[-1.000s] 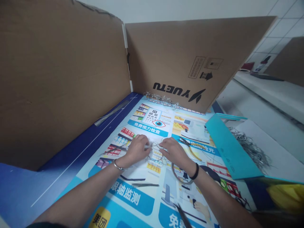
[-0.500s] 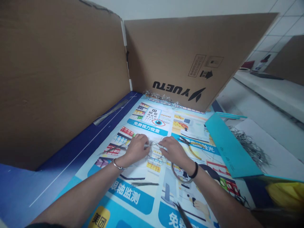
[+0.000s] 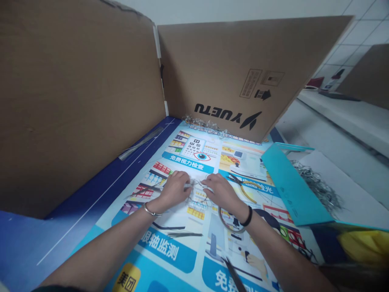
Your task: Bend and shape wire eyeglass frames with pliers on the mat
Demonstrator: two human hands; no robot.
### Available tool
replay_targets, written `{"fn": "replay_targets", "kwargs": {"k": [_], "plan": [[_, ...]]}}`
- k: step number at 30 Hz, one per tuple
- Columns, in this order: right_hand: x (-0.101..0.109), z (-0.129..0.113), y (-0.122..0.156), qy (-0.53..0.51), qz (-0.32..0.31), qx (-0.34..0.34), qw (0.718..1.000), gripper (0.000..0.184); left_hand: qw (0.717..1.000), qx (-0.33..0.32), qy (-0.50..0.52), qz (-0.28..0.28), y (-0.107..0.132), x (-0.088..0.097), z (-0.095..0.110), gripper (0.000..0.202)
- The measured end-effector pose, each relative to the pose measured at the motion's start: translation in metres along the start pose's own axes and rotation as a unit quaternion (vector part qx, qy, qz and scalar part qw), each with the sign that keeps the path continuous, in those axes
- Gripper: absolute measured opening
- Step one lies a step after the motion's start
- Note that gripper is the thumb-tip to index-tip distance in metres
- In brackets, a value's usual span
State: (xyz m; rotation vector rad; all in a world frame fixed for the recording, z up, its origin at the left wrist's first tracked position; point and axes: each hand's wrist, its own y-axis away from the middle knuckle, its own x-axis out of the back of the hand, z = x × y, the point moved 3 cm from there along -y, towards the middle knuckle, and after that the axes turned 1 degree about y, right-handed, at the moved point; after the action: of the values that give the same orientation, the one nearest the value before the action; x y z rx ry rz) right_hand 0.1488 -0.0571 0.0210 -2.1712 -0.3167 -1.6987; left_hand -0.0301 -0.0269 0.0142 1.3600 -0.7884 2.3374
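Observation:
My left hand (image 3: 175, 187) and my right hand (image 3: 221, 188) face each other over the printed poster, fingers pinched. A thin, bent wire piece (image 3: 197, 199) with loops runs between them, its ends reaching the fingertips of both hands. Pliers with yellow handles (image 3: 247, 191) lie just beyond my right hand. Under my right wrist is a ring-shaped roll (image 3: 226, 223), partly hidden by the arm. A bundle of thin straight wires (image 3: 185, 234) rests nearer to me, and another bundle (image 3: 144, 190) lies left of my left hand.
Tall cardboard panels (image 3: 212, 61) stand at the back and left. Small wire pieces (image 3: 206, 123) line the foot of the back panel. At right, a turquoise box (image 3: 293, 186) holds a heap of wires (image 3: 319, 188). A dark pointed tool (image 3: 233, 273) lies at the front.
The view has shifted very slightly. Both hands keep almost the same place and pinch, with only small finger movement at the wire.

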Motion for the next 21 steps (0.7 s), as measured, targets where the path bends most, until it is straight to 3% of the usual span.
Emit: {"fn": "replay_targets", "kwargs": {"k": [16, 21], "plan": [[0.0061, -0.0057, -0.0005, 0.009, -0.013, -0.029, 0.999, 0.03, 1.0, 0.016, 0.012, 0.001, -0.0009, 0.0014, 0.0015, 0.011], [0.0039, 0.0016, -0.0002, -0.041, -0.006, -0.01, 0.999, 0.031, 1.0, 0.008, 0.022, 0.005, -0.0008, 0.0027, 0.002, 0.011]]}}
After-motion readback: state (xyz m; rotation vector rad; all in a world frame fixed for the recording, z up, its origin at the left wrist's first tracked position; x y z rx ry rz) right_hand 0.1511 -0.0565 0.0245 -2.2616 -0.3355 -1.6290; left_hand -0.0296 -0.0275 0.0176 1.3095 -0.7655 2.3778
